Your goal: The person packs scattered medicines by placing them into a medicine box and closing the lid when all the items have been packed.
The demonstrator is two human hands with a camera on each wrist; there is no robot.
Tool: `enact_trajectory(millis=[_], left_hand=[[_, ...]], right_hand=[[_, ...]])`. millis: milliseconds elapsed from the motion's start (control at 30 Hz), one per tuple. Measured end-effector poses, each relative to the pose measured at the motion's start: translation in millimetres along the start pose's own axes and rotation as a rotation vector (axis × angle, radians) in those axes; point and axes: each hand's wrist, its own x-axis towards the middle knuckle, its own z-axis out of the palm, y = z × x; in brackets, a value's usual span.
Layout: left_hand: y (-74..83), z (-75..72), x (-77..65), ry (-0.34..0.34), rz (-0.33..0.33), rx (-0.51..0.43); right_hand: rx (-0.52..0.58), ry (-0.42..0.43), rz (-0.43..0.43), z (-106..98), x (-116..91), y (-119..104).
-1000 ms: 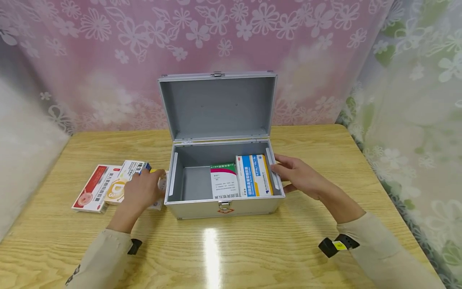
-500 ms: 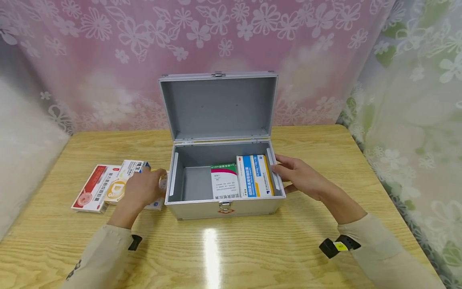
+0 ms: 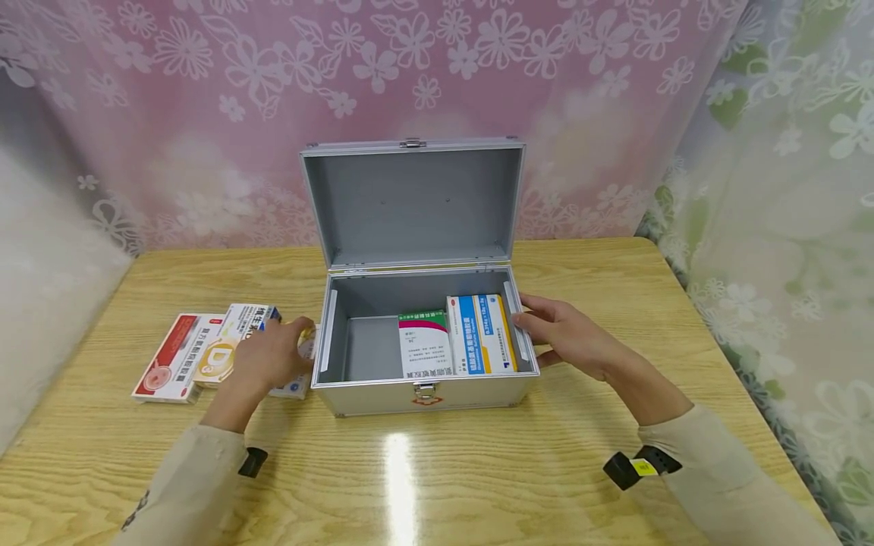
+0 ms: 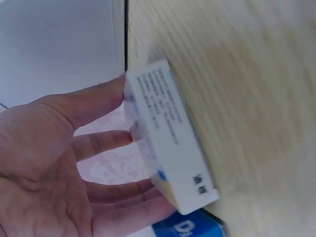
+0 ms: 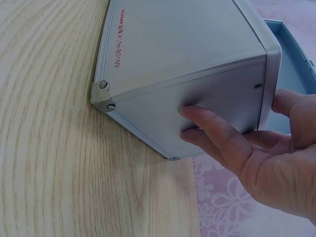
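Observation:
My left hand (image 3: pixel 268 358) holds a small white medicine box (image 4: pixel 170 140) by its edges, thumb on one end and fingers on the other. The box tilts against the table left of the silver first-aid case (image 3: pixel 375 398), mostly hidden by the hand in the head view. My right hand (image 3: pixel 567 334) grips the case's right wall, with its thumb over the rim and fingertips against the outside. Inside the open case, a green-and-white medicine box (image 3: pixel 425 349) stands beside a blue-and-white medicine box (image 3: pixel 478 337) at the right end.
Left of my left hand lie a D3 vitamin box (image 3: pixel 218 362) and a red-and-white medicine box (image 3: pixel 174 364), side by side. The raised lid (image 3: pixel 416 205) leans back towards the pink flowered curtain (image 3: pixel 410 68). Wooden table (image 3: pixel 328 478) surrounds the case.
My left hand has shifted slightly left, and the D3 and red-and-white boxes have slid a little left too. My right hand and the case stay put.

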Motion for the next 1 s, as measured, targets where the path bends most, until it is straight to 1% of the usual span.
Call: enact_trajectory(millis=[200, 300, 400, 500, 667, 800, 900, 1000], left_hand=[[-0.7, 5.1, -3.0, 0.046, -0.033, -0.012], [-0.1, 6.2, -6.6, 0.093, -0.029, -0.006], [1.1, 2.9, -12.0, 0.151, -0.029, -0.005], [2.7, -6.0, -16.5, 0.205, -0.026, -0.016], [4.6, -28.7, -25.1, 0.257, -0.044, -0.035], [10.6, -45.7, -35.3, 0.308, -0.063, -0.051], [18.6, -55.9, -41.9, 0.387, -0.059, -0.062], [28.0, -64.2, -47.2, 0.482, -0.029, -0.077]], right_hand=[[0.014, 0.007, -0.006, -0.5, -1.7, 0.1], [0.024, 0.006, -0.006, 0.6, -1.6, 1.1], [0.025, 0.002, -0.011, 1.9, -1.3, 1.7], [0.014, 0.011, -0.012, 1.7, -2.5, 1.8], [0.003, 0.022, -0.002, 1.1, -2.5, 2.1], [0.001, 0.020, -0.002, 1.1, -0.8, 2.5], [0.006, 0.025, 0.001, 1.0, -1.2, 3.0], [0.011, 0.025, -0.001, 0.8, -1.2, 4.0]])
